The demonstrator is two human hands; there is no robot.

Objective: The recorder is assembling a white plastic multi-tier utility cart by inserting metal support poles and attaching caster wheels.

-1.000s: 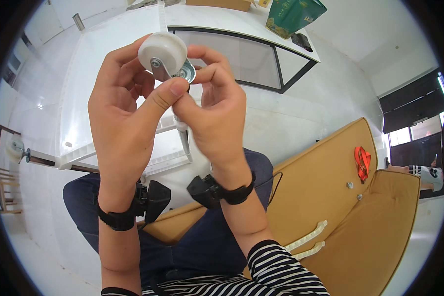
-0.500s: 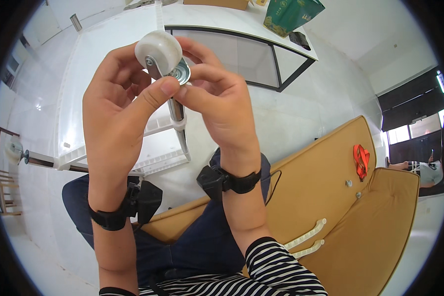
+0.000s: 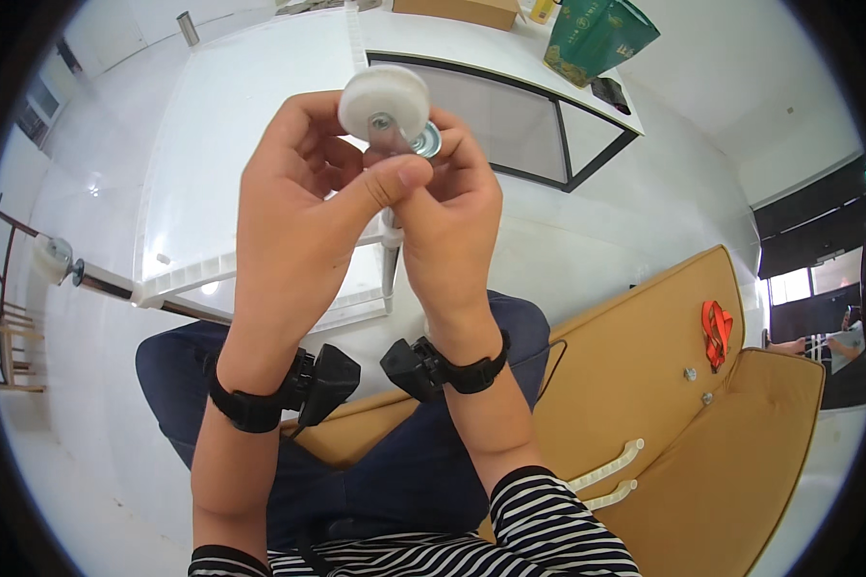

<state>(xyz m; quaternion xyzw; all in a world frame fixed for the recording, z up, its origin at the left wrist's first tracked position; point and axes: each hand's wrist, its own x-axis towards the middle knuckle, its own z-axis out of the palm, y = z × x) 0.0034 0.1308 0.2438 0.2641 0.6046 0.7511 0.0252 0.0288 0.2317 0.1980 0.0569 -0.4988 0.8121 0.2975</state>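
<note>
Both my hands hold a caster wheel [image 3: 387, 101] up in front of me, its white wheel on top and its metal bracket below. My left hand [image 3: 303, 188] is closed, with the thumb pressed against the bracket. Fingers of my right hand [image 3: 452, 197] grip the right side, beside a round metal plate [image 3: 426, 140] of the caster. Just below the hands shows a metal pole [image 3: 391, 252] of a white shelf rack [image 3: 188, 279]. Another caster [image 3: 54, 258] sits at the end of a pole at the left. My hands hide where the held caster meets the pole.
A tan cushioned seat [image 3: 645, 327] at my right carries a red strap [image 3: 715, 335], two white plastic bars [image 3: 606, 466] and small metal parts [image 3: 690, 374]. Behind the rack stands a white table [image 3: 481, 48] with a black frame, a green bag [image 3: 598, 40] and a cardboard box [image 3: 457, 12].
My hands and the caster appear farther right in view, and the hands are closer together. The surroundings have shifted slightly right too. Both hands keep their hold on the caster.
</note>
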